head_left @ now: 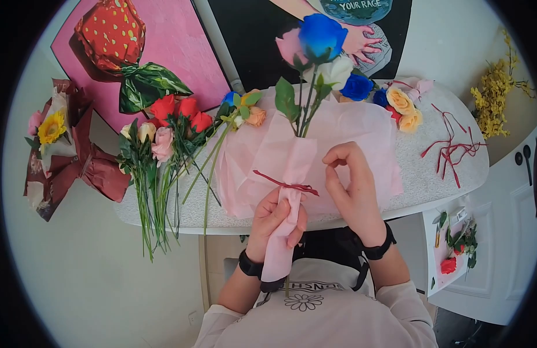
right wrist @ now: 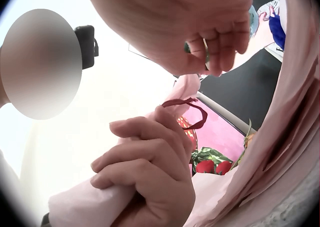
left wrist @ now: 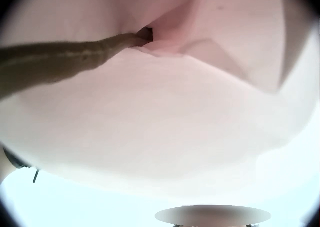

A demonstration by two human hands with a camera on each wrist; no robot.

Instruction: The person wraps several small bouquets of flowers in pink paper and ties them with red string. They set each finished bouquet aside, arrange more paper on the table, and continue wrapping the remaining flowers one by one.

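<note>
My left hand (head_left: 274,223) grips the pink paper wrap (head_left: 302,155) of a small bouquet, its fingers curled around the wrapped stems. A dark red ribbon (head_left: 300,187) circles the wrap just above that hand. Out of the top rise a blue rose (head_left: 322,36), a pink rose (head_left: 292,46) and a white rose (head_left: 336,72) with green leaves. To the right of the bouquet my right hand (head_left: 354,188) is raised, fingers loosely bent and nothing between thumb and forefinger. In the left wrist view, a green stem (left wrist: 55,62) runs into the paper's lower opening.
Pink wrapping sheets (head_left: 245,174) spread over the white table (head_left: 474,162). Red roses (head_left: 178,110) and other long-stemmed flowers lie on the left, beside a maroon-wrapped bouquet (head_left: 100,168). On the right are orange roses (head_left: 401,101) and loose red ribbons (head_left: 451,145). An open drawer (head_left: 440,284) holds flowers.
</note>
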